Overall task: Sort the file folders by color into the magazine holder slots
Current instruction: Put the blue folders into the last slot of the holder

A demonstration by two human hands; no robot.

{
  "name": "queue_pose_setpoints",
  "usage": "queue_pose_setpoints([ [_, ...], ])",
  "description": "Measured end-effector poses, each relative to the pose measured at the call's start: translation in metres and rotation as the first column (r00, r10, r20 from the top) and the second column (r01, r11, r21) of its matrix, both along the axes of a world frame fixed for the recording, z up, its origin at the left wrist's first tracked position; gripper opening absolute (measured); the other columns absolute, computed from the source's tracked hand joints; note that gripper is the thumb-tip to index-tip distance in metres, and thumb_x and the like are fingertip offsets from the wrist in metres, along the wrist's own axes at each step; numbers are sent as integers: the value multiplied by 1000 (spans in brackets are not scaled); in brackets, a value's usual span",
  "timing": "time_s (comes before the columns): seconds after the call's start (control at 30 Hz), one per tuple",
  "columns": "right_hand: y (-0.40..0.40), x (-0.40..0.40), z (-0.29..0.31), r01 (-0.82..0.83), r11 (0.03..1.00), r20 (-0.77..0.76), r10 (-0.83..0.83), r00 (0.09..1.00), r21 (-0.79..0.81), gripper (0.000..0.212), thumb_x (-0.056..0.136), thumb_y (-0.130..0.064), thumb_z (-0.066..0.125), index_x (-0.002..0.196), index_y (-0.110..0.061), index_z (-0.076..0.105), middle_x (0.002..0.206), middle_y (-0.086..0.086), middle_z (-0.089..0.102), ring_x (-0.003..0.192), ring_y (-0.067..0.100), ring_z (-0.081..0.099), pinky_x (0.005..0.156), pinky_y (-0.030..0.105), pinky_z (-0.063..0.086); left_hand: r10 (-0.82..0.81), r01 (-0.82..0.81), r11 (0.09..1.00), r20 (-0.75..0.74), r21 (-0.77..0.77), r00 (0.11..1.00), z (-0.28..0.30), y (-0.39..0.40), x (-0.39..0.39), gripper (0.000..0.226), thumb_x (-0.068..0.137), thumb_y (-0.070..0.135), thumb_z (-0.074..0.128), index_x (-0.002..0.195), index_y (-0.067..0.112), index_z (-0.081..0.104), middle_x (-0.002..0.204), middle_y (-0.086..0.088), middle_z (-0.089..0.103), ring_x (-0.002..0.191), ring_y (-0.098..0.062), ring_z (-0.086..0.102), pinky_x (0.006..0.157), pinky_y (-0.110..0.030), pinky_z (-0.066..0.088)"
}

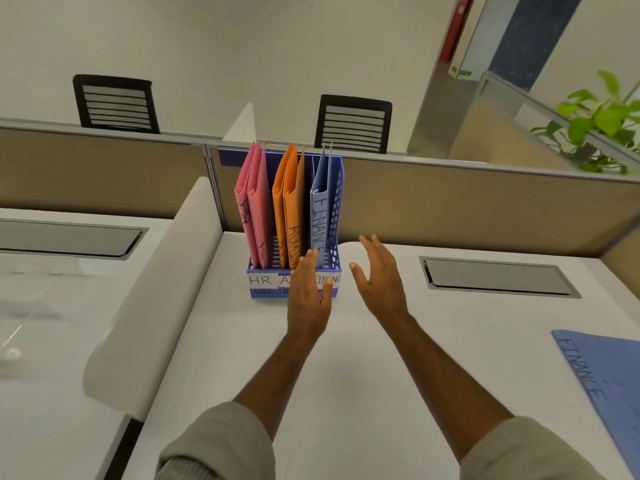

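While both hands hover open, one blue folder (609, 386) lies unsorted.

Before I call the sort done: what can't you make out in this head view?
- Middle slot label on the holder: left hand covers all but the "A".
- Right slot label: partly hidden by the same hand.
- Blue folder on the desk: cut off by the right edge, so more folders beyond it can't be ruled out.
- Pink folders' writing: too narrow to read.
- Right hand: open, holds nothing.
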State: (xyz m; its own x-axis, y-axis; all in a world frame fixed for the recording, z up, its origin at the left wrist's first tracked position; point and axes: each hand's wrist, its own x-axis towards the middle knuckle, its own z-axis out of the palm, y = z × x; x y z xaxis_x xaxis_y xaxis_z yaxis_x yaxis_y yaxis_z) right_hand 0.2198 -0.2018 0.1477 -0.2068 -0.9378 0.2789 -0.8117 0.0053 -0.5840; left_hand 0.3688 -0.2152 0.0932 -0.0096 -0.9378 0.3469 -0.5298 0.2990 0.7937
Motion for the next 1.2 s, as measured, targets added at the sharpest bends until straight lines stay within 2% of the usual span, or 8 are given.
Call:
queue_pose_setpoints([
  [0.13, 31, -1, -21, 52, 999, -41, -52, 998, 12, 59, 100, -39, 53, 153, -21, 35, 163, 3, 28, 150, 21, 25, 123, 40, 25, -51, 51, 999, 50, 12, 997, -11, 20, -4, 60, 101, 36, 49, 154, 30, 23, 160, 5, 30, 147, -13, 26, 116, -40, 34],
  [0.27, 57, -5, -36, 114, 993, -46, -114, 992, 5, 58, 101, -41, 49, 154, -22, 33, 164, 1, 25, 152, 20, 22, 124, 39, 20, -127, 134, 990, 143, -42, 981, -23, 37, -6, 62, 101, 43, 43, 156, 24, 22, 163, 4, 26, 151, -12, 17, 123, -39, 19],
  [0.4, 81, -18, -50, 176, 984, -67, -174, 982, 17, 61, 102, -45, 44, 157, -25, 26, 166, 0, 18, 154, 20, 16, 124, 38, 19, -171, 181, 983, 203, -35, 964, -33, 46, -11, 62, 103, 42, 39, 158, 24, 17, 165, 5, 18, 150, -1, 1, 126, -40, 7],
  [0.57, 111, -42, -66, 260, 965, -91, -258, 962, 13, 63, 101, -50, 37, 157, -23, 25, 166, 1, 17, 154, 20, 15, 125, 40, 17, -275, 284, 959, 251, -1, 928, -38, 56, -35, 61, 104, 43, 37, 158, 25, 15, 166, 7, 12, 153, -8, 2, 126, -37, 2],
  [0.67, 128, -59, -73, 306, 952, -92, -303, 948, 9, 62, 102, -49, 39, 157, -22, 26, 166, 2, 18, 154, 21, 14, 125, 41, 17, -323, 332, 943, 274, 13, 906, -41, 66, -54, 61, 104, 46, 34, 158, 27, 14, 166, 7, 8, 153, -9, -1, 124, -35, -5],
  [0.93, 158, -121, -79, 373, 927, -70, -371, 926, 24, 63, 102, -48, 40, 157, -23, 25, 166, 1, 16, 154, 20, 14, 124, 40, 19, -380, 387, 921, 327, 44, 865, -43, 83, -114, 63, 101, 51, 28, 158, 28, 14, 166, 7, 7, 154, -12, 0, 121, -29, -14],
  [1.1, 174, -174, -76, 405, 914, -95, -402, 911, 16, 66, 99, -53, 35, 157, -22, 26, 166, 3, 18, 154, 22, 16, 124, 41, 20, -407, 415, 909, 332, 51, 851, -36, 92, -167, 62, 101, 50, 29, 157, 27, 16, 166, 5, 10, 154, -12, 2, 121, -28, -12],
  [1.2, 187, -211, -78, 417, 909, -95, -414, 905, 21, 64, 101, -50, 38, 157, -21, 27, 166, 3, 19, 154, 21, 16, 125, 41, 19, -424, 432, 900, 341, 57, 839, -33, 102, -202, 62, 102, 48, 30, 158, 26, 16, 166, 4, 10, 154, -13, 2, 125, -34, -5],
])
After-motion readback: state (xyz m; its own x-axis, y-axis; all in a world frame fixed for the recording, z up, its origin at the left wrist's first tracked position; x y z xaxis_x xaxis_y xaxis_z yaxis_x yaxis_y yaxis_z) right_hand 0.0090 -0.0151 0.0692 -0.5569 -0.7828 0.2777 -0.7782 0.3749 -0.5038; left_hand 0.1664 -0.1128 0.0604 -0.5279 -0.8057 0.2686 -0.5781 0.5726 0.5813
